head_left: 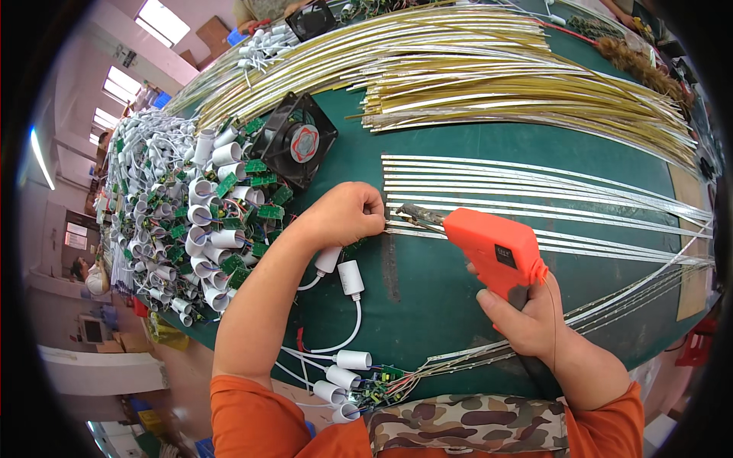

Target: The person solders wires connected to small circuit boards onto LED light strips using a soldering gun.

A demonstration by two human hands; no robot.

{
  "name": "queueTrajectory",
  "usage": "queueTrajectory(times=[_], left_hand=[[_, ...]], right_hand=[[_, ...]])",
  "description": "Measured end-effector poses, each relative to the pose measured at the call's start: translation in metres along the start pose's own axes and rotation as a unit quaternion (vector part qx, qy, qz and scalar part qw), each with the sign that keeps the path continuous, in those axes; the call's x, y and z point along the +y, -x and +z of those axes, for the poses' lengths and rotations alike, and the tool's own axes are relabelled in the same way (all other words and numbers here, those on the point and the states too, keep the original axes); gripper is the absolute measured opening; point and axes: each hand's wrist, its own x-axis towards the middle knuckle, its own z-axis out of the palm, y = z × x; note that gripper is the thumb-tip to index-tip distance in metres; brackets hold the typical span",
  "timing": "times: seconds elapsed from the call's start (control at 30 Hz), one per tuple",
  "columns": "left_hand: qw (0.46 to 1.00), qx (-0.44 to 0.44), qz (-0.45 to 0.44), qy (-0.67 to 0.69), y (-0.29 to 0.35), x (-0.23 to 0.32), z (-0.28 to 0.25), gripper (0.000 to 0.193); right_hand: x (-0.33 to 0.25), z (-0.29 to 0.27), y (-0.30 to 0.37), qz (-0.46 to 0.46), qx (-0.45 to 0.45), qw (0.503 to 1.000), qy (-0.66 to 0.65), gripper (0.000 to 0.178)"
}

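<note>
From where I stand, the white strips (496, 181) lie fanned out mid-frame and to its right, their left ends roughly lined up on the green surface (458, 286). The person's left hand (341, 216) is down by those ends, its fingers drawn together in a pinch; I cannot tell what, if anything, sits between them. The right hand (534, 317) has its fingers wrapped round the handle of a red gun-shaped tool (492, 248), whose dark tip (420, 215) points in at the strip ends, very near the left hand. Whether it touches a strip, I can't say.

It looks like joining work with a hot tip, so I'd want the pinch steady and the fingertips held back from the metal. Each strip should stay flat, and the tip should meet one end only, briefly, since the neighbours lie close. The lead trailing from the tool should hang clear of the wrist. I'd also mind the white cylinder (329, 260) just below the left hand: a bumped forearm could drag it.
</note>
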Motion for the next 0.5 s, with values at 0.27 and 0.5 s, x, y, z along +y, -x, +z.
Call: queueTrajectory(times=[0.27, 0.5], left_hand=[[0.999, -0.006, -0.006, 0.036, -0.0014, -0.0086, 0.0022, 0.008], [0.999, 0.011, 0.026, -0.018, 0.0002, -0.0054, 0.0064, 0.021]], right_hand=[[-0.0013, 0.0013, -0.0018, 0.018, -0.001, 1.0, -0.024, 0.042], [-0.0089, -0.0062, 0.0002, 0.013, 0.013, 0.999, -0.031, 0.041]])
